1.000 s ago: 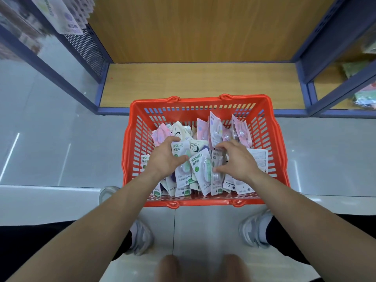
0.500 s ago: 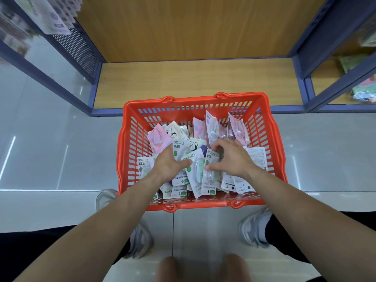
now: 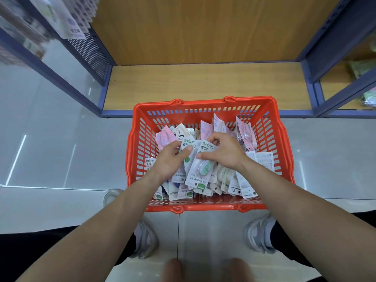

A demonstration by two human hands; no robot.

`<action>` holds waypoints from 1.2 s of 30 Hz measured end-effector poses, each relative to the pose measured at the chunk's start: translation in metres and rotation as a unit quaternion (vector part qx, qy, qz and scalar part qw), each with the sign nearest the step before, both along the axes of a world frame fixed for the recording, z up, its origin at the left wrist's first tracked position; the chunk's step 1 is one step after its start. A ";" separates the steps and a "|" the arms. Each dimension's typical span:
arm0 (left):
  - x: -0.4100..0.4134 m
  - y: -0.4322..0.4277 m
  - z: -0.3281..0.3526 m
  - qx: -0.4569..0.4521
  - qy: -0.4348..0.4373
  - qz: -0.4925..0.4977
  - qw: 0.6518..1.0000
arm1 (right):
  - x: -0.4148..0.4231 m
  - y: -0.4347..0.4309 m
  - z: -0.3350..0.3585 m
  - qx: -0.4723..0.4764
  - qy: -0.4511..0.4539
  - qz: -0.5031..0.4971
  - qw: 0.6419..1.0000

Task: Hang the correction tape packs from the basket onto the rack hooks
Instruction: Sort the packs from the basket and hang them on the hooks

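A red plastic basket stands on the floor in front of me, filled with several correction tape packs in white, pink and green. My left hand grips a white-and-green pack, thumb on its face. My right hand pinches another green pack at its top, thumb in front and fingers curled behind. Both packs are lifted a little above the pile. Packs hanging on the rack show at the top left, blurred.
A low wooden shelf with a blue metal frame sits just behind the basket. A perforated blue side panel rises at the left. More goods lie on a shelf at the far right. My shoes flank the basket on the grey tiled floor.
Both hands have closed on green packs and drawn them up and together above the pile. The view has tilted slightly, so the basket sits lower in frame.
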State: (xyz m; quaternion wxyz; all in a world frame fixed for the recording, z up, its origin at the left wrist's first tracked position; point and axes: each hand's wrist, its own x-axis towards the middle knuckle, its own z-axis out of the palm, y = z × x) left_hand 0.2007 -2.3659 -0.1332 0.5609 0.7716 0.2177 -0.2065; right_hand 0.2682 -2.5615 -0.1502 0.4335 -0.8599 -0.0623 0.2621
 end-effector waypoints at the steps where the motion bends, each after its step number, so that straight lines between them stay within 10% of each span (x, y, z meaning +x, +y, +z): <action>1: -0.002 -0.002 0.001 -0.005 0.007 -0.008 1.000 | 0.001 0.001 -0.002 0.010 -0.001 -0.011 1.000; 19: 0.019 0.009 0.028 -0.095 0.003 -0.002 0.995 | 0.020 0.002 0.034 0.142 0.136 0.034 0.980; 36: 0.008 -0.047 0.002 0.168 -0.023 -0.192 0.967 | 0.010 -0.036 0.033 -0.149 0.033 0.233 0.961</action>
